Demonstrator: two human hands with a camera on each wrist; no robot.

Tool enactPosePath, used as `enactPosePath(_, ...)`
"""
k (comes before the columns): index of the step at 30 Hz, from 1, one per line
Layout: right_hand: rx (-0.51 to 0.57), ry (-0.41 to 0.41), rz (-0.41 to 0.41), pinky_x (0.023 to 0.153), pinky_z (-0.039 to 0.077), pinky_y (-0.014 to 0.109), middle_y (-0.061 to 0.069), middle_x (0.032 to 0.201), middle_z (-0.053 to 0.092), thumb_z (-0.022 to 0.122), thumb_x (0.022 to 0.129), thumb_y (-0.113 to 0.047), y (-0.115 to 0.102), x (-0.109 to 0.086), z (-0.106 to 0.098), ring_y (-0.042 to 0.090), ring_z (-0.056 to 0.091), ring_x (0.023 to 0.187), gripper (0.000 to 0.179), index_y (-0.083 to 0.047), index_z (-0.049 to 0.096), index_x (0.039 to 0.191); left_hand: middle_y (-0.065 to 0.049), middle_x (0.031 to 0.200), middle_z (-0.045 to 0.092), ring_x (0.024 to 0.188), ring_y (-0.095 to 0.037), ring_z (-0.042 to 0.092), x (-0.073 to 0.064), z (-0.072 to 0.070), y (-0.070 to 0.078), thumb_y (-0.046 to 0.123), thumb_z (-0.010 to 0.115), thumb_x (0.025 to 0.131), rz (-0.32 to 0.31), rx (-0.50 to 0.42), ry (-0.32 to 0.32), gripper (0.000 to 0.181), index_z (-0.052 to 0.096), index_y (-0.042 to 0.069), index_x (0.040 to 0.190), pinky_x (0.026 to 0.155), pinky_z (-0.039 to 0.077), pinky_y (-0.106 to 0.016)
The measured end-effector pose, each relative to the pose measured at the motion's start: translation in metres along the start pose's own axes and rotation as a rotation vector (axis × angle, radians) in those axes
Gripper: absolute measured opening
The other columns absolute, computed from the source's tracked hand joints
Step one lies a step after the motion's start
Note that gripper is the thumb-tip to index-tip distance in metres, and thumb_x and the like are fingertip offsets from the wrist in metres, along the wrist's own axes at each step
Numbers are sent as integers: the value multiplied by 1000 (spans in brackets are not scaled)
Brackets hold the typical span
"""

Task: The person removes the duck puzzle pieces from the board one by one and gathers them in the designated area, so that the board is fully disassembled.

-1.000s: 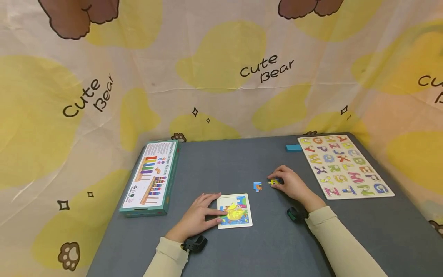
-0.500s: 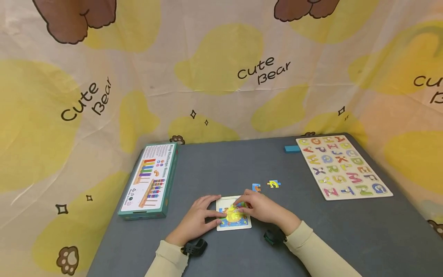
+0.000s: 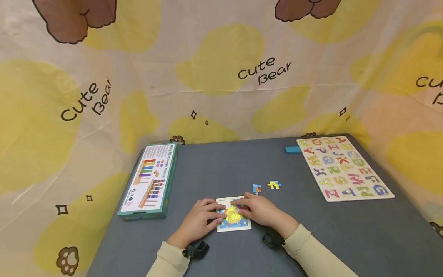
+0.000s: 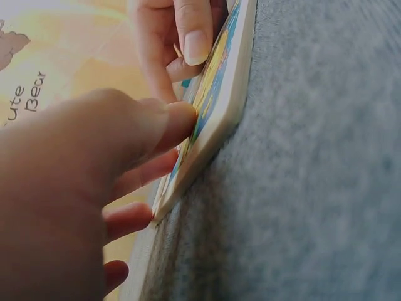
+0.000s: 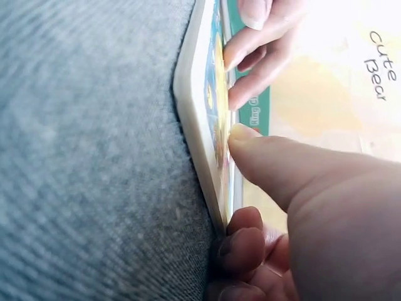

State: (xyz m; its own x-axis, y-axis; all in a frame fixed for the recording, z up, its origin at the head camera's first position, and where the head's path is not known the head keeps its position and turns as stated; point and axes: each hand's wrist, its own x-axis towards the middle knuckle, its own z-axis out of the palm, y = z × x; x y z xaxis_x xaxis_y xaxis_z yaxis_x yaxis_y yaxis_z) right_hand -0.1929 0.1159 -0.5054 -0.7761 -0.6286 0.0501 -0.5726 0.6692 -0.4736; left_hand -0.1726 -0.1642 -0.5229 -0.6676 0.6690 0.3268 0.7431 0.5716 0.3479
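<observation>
A small jigsaw puzzle in a pale tray (image 3: 234,230) lies on the table, its picture mostly yellow and blue. My left hand (image 3: 199,221) rests at the tray's left side, fingers extended over the edge and fingertips touching the picture. The left thumb (image 4: 178,122) lies on the near rim in the left wrist view. From the right, my right hand (image 3: 261,209) reaches over the tray's upper part, pinching a puzzle piece (image 4: 178,51) whose thin edge shows between its fingers. Behind the tray lie a loose blue-and-orange piece (image 3: 256,188) and a yellow piece (image 3: 274,185).
A green-edged Ring Challenge Game box (image 3: 149,181) stands at the left of the grey table (image 3: 214,169). On the right lies a wooden alphabet board (image 3: 346,169), with a blue block (image 3: 292,150) by its far corner. A printed curtain (image 3: 221,57) hangs behind.
My right hand has come left and nearer from the loose pieces to the tray, uncovering the yellow piece. The left hand stays at the tray, its fingers slightly shifted.
</observation>
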Motion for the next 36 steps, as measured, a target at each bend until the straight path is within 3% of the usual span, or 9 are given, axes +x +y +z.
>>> enactPosePath(10,8,11,46,58,39,26,-8,87,49,70,103,-22,-4,2,-1,9,42,64,30,-19,74,132,11,132,69,119,-14,56,1,2,3,26,77,98,36,52,38,17,84,25,113,101,47,-45)
enactPosePath(19,28,20,67,63,45,29,-4,91,54,71,101,-14,-5,8,0,11,49,69,22,-15,72,123,13,131,70,118,-12,58,3,0,8,25,73,101,39,102,9,17,83,23,114,99,48,-40)
enactPosePath(25,-12,18,76,62,46,29,-2,98,51,73,101,-22,-4,12,-3,10,49,69,20,-20,66,120,11,131,70,118,-13,58,6,-1,10,25,73,101,30,107,5,18,82,23,117,97,48,-40)
enactPosePath(36,109,83,29,63,47,27,0,114,52,78,97,-24,2,7,-1,7,48,69,26,-18,67,120,9,134,65,124,-14,53,5,3,13,35,69,103,15,135,-77,29,76,29,130,103,48,-45)
